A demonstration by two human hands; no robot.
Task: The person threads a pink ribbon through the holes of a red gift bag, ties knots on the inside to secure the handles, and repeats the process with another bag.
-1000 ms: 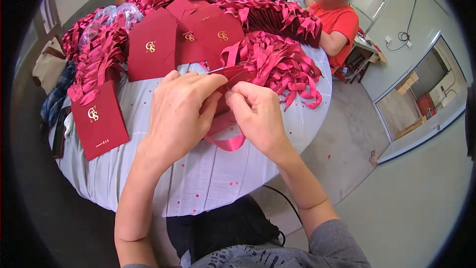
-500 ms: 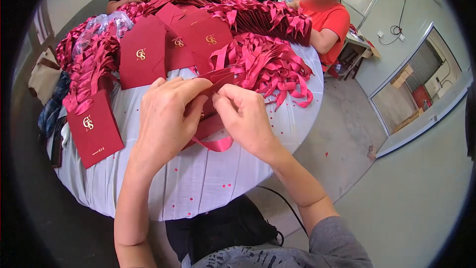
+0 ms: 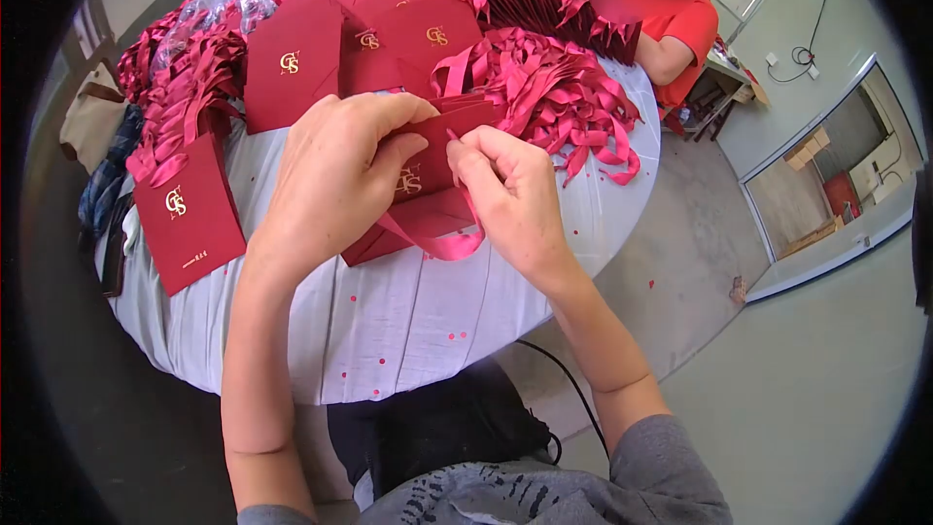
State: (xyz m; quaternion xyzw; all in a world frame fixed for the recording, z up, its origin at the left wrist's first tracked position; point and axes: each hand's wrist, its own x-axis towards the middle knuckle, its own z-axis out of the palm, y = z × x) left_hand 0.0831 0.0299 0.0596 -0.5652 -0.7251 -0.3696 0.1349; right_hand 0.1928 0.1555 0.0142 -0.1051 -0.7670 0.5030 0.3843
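From my end of the head camera: the red paper bag is between the two hands, over the near-middle part of the round table, its gold lettering partly behind the left thumb. Left hand is closed on the bag's upper edge, thumb on the near face, fingers bent over the top. Right hand is curled at the bag's right side, thumb and forefinger pinched together; I read a tip of pink ribbon in that pinch, though the spot is small and partly covered. A ribbon loop hangs below, in front of a lower red panel; I cannot tell whether that panel belongs to the same bag.

Around the work: a loose ribbon heap just beyond the right hand, flat bags with gold lettering beyond the left. One single bag lies at the table's left side, near clear plastic and more ribbons. A packed row of bags runs along the far right, beside a person in a red shirt.
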